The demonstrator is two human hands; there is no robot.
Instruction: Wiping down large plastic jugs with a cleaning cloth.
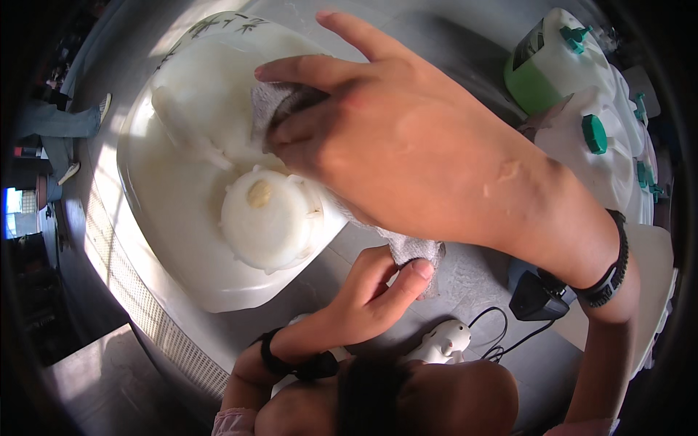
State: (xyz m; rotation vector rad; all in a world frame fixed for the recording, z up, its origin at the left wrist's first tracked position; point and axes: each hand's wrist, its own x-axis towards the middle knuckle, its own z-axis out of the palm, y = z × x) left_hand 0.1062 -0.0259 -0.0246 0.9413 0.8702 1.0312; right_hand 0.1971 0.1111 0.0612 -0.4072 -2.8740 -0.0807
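A big white translucent plastic jerrycan [180, 229] stands before me, its round ribbed screw cap [267, 218] facing up. The cap carries a yellowish spot, and dark handwriting runs along the can's far edge. Over the can's right side, my right hand [392, 125] holds a grey cloth [267, 106] bunched under its fingers, two of them stretched out. The cloth passes beneath that hand toward me. Its near end is pinched between thumb and fingers of my left hand [387, 297], just right of the can's near corner. My right palm and the cloth's middle are hidden.
Several plastic jugs with green caps [594, 134] stand at right, one with green liquid [531, 82]. A black device [537, 300] and looped cable [491, 332] lie near a white animal-faced object [450, 338]. A perforated strip [158, 316] and another person's legs [65, 122] are at left.
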